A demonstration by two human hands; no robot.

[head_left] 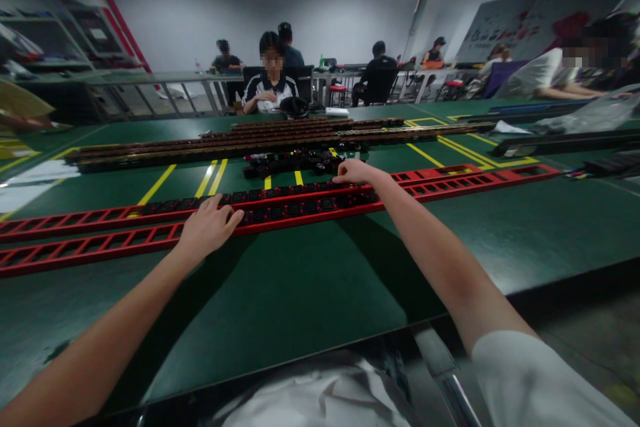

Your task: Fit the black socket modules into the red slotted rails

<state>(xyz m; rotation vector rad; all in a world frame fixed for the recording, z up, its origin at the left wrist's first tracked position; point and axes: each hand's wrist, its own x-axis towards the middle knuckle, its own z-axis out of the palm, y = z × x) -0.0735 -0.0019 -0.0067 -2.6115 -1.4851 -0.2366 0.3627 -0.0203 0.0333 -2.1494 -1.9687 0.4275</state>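
Observation:
Two long red slotted frames lie side by side across the green table, the near red frame [120,238] and the far red frame [75,220]. Black square pieces [293,209] fill slots in their middle part. My left hand [209,223] rests over both frames, fingers apart, holding nothing I can see. Beyond the far frame is a heap of small black parts [305,163]. My right hand [351,172] is at the near edge of that heap, above the far frame, its fingers pinched together; anything between them is too small to make out.
Long dark brown strips [200,145] lie behind the black parts. On the right are black bars [560,142] and a clear plastic bag [590,117]. A person [270,83] sits across the green table [280,300]; others are farther back.

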